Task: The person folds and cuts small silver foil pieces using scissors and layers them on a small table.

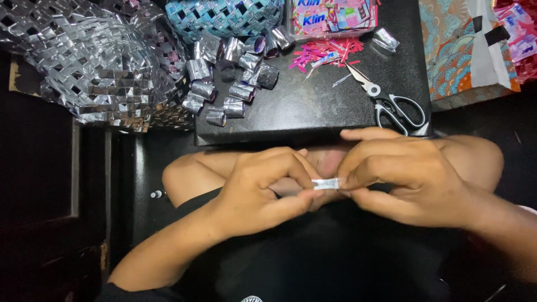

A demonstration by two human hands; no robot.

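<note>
My left hand (263, 184) and my right hand (397, 173) meet in front of my body, both pinching one small folded silver foil strip (327, 183) between thumbs and fingertips. The strip lies level between the two hands, just below the near edge of a low black table (313, 112). On that table, several rolled silver foil pieces (229, 84) lie in a loose pile at the left.
Scissors (391, 103) with black handles lie at the table's right. Pink paper scraps (327, 53) and a clear box of wrappers (335, 17) sit at the back. A woven silver mat (95, 61) spreads left, a blue woven basket (224, 17) behind, a patterned bag (464, 50) right.
</note>
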